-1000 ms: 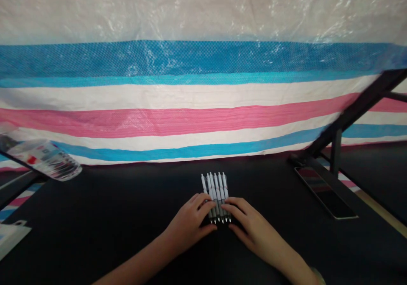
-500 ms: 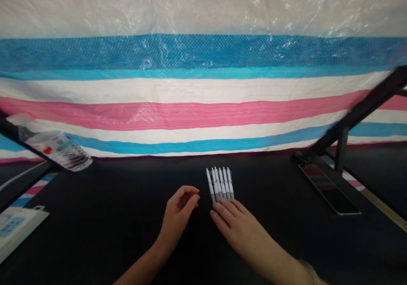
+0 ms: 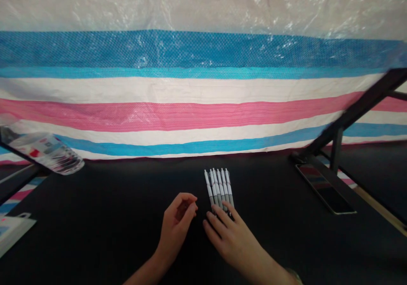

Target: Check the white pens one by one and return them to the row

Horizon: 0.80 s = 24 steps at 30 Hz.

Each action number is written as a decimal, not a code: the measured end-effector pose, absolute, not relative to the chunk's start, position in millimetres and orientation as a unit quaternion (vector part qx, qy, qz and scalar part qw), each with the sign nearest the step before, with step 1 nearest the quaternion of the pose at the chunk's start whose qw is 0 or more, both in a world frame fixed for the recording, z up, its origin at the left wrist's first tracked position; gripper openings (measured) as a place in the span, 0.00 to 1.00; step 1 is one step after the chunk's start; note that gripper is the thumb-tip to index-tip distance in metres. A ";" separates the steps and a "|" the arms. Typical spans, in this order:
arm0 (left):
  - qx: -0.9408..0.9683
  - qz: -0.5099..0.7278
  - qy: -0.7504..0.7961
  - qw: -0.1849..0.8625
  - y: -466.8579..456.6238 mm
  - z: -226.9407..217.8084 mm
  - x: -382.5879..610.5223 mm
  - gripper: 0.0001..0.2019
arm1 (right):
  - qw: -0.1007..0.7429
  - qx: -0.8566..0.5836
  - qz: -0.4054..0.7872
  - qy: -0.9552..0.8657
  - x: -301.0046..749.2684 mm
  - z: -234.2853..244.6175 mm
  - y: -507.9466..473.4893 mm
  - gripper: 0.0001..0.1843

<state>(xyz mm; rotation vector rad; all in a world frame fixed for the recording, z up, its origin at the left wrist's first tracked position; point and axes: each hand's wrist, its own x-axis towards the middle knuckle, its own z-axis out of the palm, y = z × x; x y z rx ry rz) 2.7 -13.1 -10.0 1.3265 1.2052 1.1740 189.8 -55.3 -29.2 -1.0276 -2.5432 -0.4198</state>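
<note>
Several white and grey pens [image 3: 218, 187] lie side by side in a neat row on the black table [image 3: 111, 217], tips toward me. My right hand [image 3: 230, 234] rests flat with fingers stretched out, its fingertips on the near ends of the pens. My left hand [image 3: 176, 225] hovers just left of the pens, loosely curled, thumb and forefinger nearly meeting; nothing shows between them.
A striped pink, blue and white tarp [image 3: 190, 85] hangs behind the table. A plastic water bottle [image 3: 44, 153] lies at the far left. A phone [image 3: 324, 187] lies beside a black metal frame [image 3: 356, 115] on the right. A white power strip [image 3: 12, 230] sits at the left edge.
My left hand has lifted off the pens and drawn back left, curling up. My right hand stays on the pens' near ends and has slid slightly toward me.
</note>
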 end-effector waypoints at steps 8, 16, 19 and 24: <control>0.561 0.467 0.497 0.470 -15.3 -10.1 4.3 0.06 | 0.181 -0.334 -0.116 -0.918 191.7 -31.1 -48.1 0.09; 0.548 0.469 0.493 0.487 -16.5 -9.0 4.8 0.05 | 0.189 -0.311 -0.103 -0.926 196.6 -26.5 -43.7 0.10; 0.544 0.474 0.494 0.485 -17.2 -9.7 4.2 0.05 | 0.193 -0.320 -0.099 -0.922 197.0 -32.1 -42.2 0.11; 0.550 0.481 0.489 0.476 -18.9 -10.4 5.7 0.05 | 0.200 -0.322 -0.098 -0.920 193.8 -34.9 -40.5 0.08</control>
